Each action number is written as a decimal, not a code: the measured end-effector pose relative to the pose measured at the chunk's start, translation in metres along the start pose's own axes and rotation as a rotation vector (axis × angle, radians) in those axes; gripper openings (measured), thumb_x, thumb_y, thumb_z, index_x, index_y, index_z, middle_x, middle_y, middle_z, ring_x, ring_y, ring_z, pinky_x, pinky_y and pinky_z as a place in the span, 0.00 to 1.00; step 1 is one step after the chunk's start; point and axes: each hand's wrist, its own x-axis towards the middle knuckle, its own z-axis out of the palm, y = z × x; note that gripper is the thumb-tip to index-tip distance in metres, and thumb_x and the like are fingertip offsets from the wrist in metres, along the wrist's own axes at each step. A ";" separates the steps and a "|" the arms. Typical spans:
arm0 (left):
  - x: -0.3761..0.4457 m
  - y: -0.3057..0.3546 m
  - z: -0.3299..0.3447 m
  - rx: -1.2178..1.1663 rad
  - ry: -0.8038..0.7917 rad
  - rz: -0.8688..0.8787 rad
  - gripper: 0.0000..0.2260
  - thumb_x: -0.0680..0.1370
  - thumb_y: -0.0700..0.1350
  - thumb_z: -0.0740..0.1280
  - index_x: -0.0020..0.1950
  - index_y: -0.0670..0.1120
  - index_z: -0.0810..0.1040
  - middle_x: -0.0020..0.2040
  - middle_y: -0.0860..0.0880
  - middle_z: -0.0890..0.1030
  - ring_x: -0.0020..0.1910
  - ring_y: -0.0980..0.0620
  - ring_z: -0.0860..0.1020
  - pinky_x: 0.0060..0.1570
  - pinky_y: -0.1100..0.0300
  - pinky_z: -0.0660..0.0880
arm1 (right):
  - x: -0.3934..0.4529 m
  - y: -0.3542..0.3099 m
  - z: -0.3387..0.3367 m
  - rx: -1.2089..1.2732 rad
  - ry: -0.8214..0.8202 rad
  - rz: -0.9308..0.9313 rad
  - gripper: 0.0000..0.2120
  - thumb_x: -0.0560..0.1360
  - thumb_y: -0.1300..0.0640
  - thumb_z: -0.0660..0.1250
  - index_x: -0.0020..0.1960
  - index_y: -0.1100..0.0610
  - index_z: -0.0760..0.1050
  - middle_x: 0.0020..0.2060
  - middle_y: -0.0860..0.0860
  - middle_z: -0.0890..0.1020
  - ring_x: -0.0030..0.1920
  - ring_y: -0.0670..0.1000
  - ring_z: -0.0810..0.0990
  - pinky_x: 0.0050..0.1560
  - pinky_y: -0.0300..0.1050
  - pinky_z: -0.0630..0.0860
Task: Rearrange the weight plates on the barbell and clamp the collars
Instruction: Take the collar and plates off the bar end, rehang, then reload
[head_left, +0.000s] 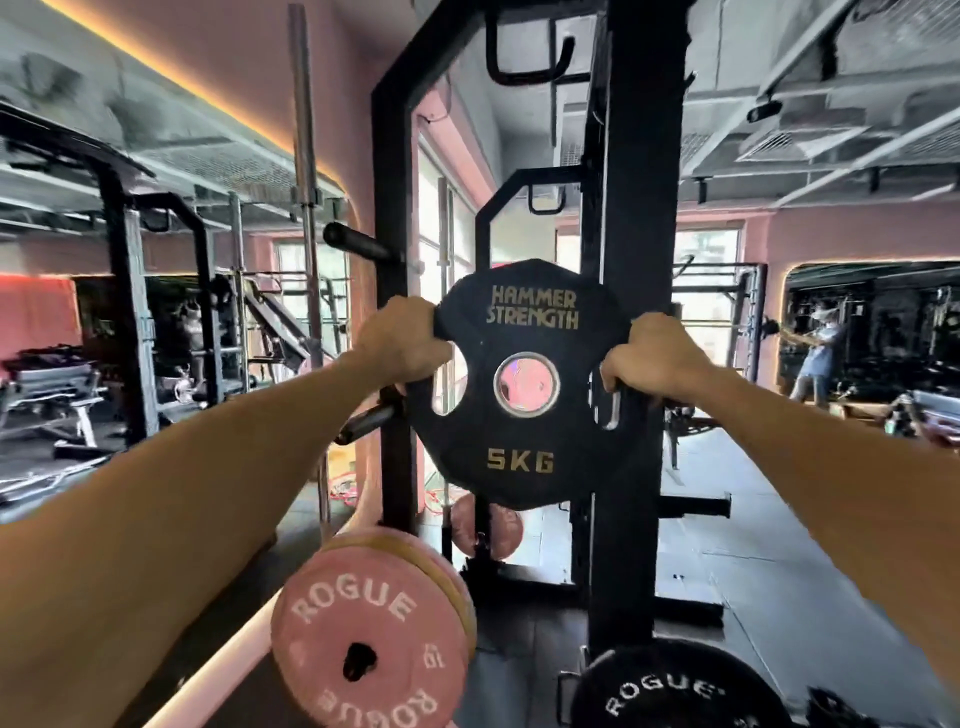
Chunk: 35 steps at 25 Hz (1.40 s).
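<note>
"HAMMER STRENGTH 5KG" black plate (524, 384)

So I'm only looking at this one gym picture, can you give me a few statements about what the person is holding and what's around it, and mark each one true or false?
1. Both hands, the left hand and the right hand, grip the black plate. True.
2. The black plate reads 10 KG. False: it reads 5 KG.
3. The black plate carries the words Hammer Strength. True.
4. The pink plate below is marked Hammer Strength. False: it is marked Rogue.
5. The black plate lies flat on the floor. False: it is held upright in front of the black rack post.
</note>
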 end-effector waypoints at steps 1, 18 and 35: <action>-0.001 -0.018 -0.005 0.010 -0.006 0.004 0.05 0.70 0.43 0.69 0.38 0.41 0.78 0.31 0.47 0.75 0.35 0.44 0.76 0.36 0.56 0.71 | 0.000 -0.015 0.011 0.018 -0.018 0.007 0.08 0.55 0.60 0.74 0.25 0.61 0.76 0.26 0.55 0.79 0.29 0.58 0.79 0.27 0.47 0.76; 0.074 -0.260 -0.005 -0.020 0.035 -0.089 0.07 0.69 0.42 0.68 0.33 0.41 0.75 0.30 0.46 0.74 0.32 0.45 0.74 0.29 0.60 0.67 | 0.134 -0.176 0.173 0.037 -0.055 -0.091 0.09 0.59 0.61 0.75 0.28 0.63 0.77 0.23 0.56 0.79 0.20 0.55 0.79 0.22 0.40 0.74; 0.270 -0.387 -0.060 -0.046 0.227 0.077 0.11 0.66 0.44 0.71 0.31 0.39 0.73 0.27 0.46 0.71 0.27 0.48 0.71 0.26 0.61 0.63 | 0.311 -0.308 0.182 0.025 0.220 -0.115 0.08 0.52 0.63 0.75 0.23 0.63 0.76 0.21 0.56 0.77 0.24 0.58 0.78 0.19 0.39 0.69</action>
